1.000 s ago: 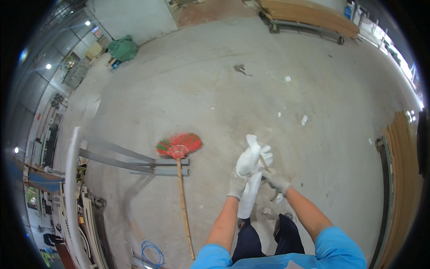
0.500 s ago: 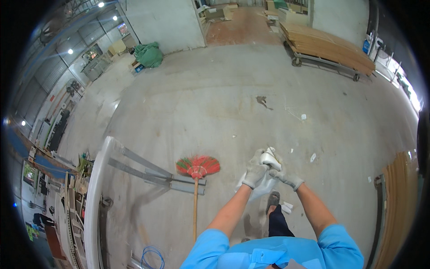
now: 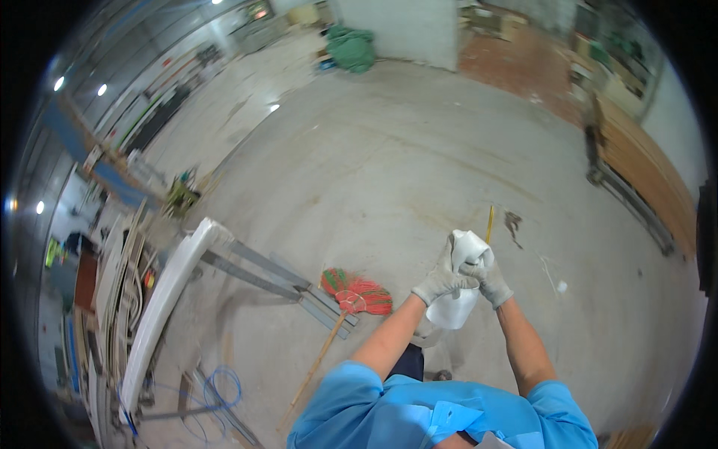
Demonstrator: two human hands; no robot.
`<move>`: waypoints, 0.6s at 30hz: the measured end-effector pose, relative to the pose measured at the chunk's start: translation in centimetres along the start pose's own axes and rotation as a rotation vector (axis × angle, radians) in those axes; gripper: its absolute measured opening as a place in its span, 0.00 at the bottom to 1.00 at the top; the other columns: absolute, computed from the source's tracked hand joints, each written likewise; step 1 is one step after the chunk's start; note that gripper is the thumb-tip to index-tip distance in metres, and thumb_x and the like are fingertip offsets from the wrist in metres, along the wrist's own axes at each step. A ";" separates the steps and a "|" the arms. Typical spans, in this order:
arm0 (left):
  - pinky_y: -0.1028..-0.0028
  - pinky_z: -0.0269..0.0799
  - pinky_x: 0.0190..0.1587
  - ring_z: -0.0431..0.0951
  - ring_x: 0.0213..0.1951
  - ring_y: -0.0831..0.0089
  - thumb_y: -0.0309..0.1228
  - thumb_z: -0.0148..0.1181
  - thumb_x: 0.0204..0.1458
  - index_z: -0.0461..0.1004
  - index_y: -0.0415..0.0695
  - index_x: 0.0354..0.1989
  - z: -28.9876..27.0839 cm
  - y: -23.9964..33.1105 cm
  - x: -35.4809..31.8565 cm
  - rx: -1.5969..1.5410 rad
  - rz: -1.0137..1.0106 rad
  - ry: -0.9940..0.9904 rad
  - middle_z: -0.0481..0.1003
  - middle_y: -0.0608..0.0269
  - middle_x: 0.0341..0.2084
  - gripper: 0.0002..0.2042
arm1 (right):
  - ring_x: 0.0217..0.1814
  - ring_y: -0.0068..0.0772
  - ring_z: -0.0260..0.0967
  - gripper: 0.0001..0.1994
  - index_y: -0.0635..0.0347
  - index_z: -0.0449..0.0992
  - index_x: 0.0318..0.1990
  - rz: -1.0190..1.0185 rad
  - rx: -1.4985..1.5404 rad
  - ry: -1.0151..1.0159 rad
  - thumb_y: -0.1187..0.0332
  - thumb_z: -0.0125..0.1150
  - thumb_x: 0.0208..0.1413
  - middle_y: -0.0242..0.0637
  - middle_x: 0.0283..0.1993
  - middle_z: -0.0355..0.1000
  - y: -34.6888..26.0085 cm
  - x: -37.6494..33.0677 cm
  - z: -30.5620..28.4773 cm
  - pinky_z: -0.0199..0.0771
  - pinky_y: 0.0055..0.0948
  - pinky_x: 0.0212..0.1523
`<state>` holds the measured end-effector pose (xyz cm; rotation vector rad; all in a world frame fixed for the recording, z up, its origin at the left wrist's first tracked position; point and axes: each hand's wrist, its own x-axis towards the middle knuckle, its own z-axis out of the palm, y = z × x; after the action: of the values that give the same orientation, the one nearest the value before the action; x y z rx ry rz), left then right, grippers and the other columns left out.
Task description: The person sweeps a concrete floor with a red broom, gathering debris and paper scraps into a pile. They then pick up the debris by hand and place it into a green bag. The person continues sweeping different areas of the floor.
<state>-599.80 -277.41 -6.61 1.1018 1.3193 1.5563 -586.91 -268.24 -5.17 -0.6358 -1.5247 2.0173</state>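
gripping a white bag (image 3: 458, 303) w/ both gloved hands, chest height, out in front of the blue shirt. left hand (image 3: 441, 278) is closed round the upper part of the bag, fingers wrapped tight; right hand (image 3: 490, 275) is clenched on the bunched top (image 3: 470, 243), just beside the left, the two touching. bag body hangs below the hands, clear of the concrete floor (image 3: 419, 165). looks like the step in hand is twisting or cinching the neck of that bag; to my eye the next move needs a firm pinch on the gathered top while the other hand works round it, no slack.

left of the left hand and lower: a red and green broom (image 3: 357, 293) lying flat, wooden handle running back toward the person. past it, grey metal rails (image 3: 262, 273) and a long white panel (image 3: 168, 299). beyond the right hand, a thin yellow stick (image 3: 490, 223) on the floor. far off ahead, a green heap (image 3: 351, 46). no labels or signs readable.
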 end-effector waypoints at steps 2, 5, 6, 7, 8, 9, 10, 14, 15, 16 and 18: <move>0.69 0.71 0.52 0.72 0.52 0.64 0.34 0.76 0.34 0.56 0.35 0.63 -5.0 -1.3 4.0 -0.149 -0.171 -0.012 0.68 0.51 0.53 0.46 | 0.52 0.28 0.67 0.31 0.62 0.63 0.59 0.055 -0.078 -0.082 0.70 0.70 0.46 0.37 0.51 0.69 0.1 6.8 1.7 0.71 0.29 0.50; 0.67 0.73 0.48 0.76 0.46 0.63 0.32 0.75 0.36 0.63 0.37 0.58 -12.1 -2.6 11.5 -0.011 -0.306 0.227 0.74 0.52 0.45 0.38 | 0.50 0.28 0.68 0.28 0.63 0.67 0.55 0.036 -0.330 -0.094 0.68 0.70 0.47 0.37 0.50 0.70 -0.3 17.1 4.6 0.71 0.28 0.46; 0.69 0.74 0.45 0.76 0.43 0.67 0.30 0.74 0.37 0.67 0.38 0.55 -14.3 -2.2 14.2 0.034 -0.241 0.441 0.75 0.55 0.42 0.33 | 0.48 0.29 0.69 0.26 0.64 0.68 0.54 -0.088 -0.473 -0.038 0.68 0.69 0.48 0.37 0.49 0.70 -0.9 20.6 5.4 0.71 0.28 0.45; 0.71 0.74 0.43 0.77 0.40 0.71 0.28 0.73 0.38 0.70 0.39 0.52 -16.6 -1.7 16.9 0.074 -0.251 0.620 0.77 0.58 0.38 0.29 | 0.46 0.29 0.69 0.24 0.64 0.70 0.52 -0.207 -0.622 -0.007 0.67 0.69 0.48 0.36 0.48 0.71 -1.4 23.4 6.2 0.71 0.27 0.43; 0.71 0.76 0.38 0.77 0.38 0.71 0.25 0.71 0.40 0.69 0.40 0.52 -18.7 -1.0 18.5 -0.158 -0.231 0.671 0.76 0.59 0.39 0.27 | 0.38 0.25 0.69 0.22 0.63 0.70 0.51 -0.315 -0.606 0.125 0.65 0.67 0.50 0.36 0.46 0.72 -2.3 26.0 6.5 0.70 0.24 0.36; 0.70 0.76 0.38 0.77 0.37 0.71 0.24 0.70 0.40 0.69 0.40 0.52 -21.5 0.4 21.3 -0.278 -0.204 0.741 0.76 0.59 0.39 0.27 | 0.30 0.21 0.68 0.21 0.62 0.71 0.51 -0.372 -0.619 0.254 0.63 0.66 0.52 0.36 0.44 0.72 -3.0 28.6 7.3 0.69 0.21 0.29; 0.70 0.76 0.37 0.78 0.37 0.71 0.24 0.70 0.40 0.69 0.40 0.52 -24.3 1.7 23.7 -0.396 -0.162 0.804 0.76 0.59 0.39 0.27 | 0.24 0.18 0.63 0.21 0.61 0.70 0.51 -0.163 -0.355 0.163 0.58 0.64 0.55 0.34 0.41 0.72 -3.6 30.2 7.5 0.65 0.18 0.24; 0.70 0.76 0.37 0.77 0.38 0.67 0.26 0.72 0.39 0.68 0.39 0.54 -32.3 5.2 33.5 -0.495 0.019 1.015 0.76 0.58 0.41 0.30 | 0.14 0.11 0.50 0.27 0.57 0.69 0.54 0.589 0.216 -0.148 0.43 0.54 0.59 0.32 0.36 0.71 -2.7 35.9 10.1 0.54 0.12 0.15; 0.70 0.75 0.39 0.77 0.39 0.67 0.27 0.72 0.39 0.67 0.39 0.54 -33.5 5.1 35.8 -0.479 0.005 0.979 0.76 0.58 0.41 0.31 | 0.14 0.12 0.50 0.29 0.57 0.69 0.54 0.536 0.350 -0.169 0.41 0.52 0.59 0.31 0.36 0.71 -1.9 38.2 10.6 0.54 0.12 0.14; 0.70 0.75 0.41 0.77 0.41 0.67 0.27 0.72 0.38 0.67 0.38 0.55 -34.1 4.7 38.0 -0.466 -0.007 0.940 0.76 0.58 0.42 0.31 | 0.14 0.12 0.51 0.30 0.57 0.68 0.54 0.549 0.438 -0.148 0.40 0.50 0.59 0.31 0.37 0.71 -1.1 41.3 10.9 0.54 0.12 0.14; 0.69 0.73 0.45 0.76 0.43 0.66 0.28 0.72 0.38 0.67 0.39 0.55 -35.5 3.1 41.6 -0.365 -0.001 0.861 0.76 0.58 0.43 0.32 | 0.20 0.18 0.63 0.31 0.60 0.66 0.58 0.444 0.567 -0.010 0.41 0.47 0.60 0.34 0.43 0.73 0.4 49.2 10.8 0.66 0.17 0.19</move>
<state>-646.31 -248.86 -1.33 0.1749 1.4496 2.2747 -630.87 -243.70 -5.47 -0.7645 -0.7793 2.6275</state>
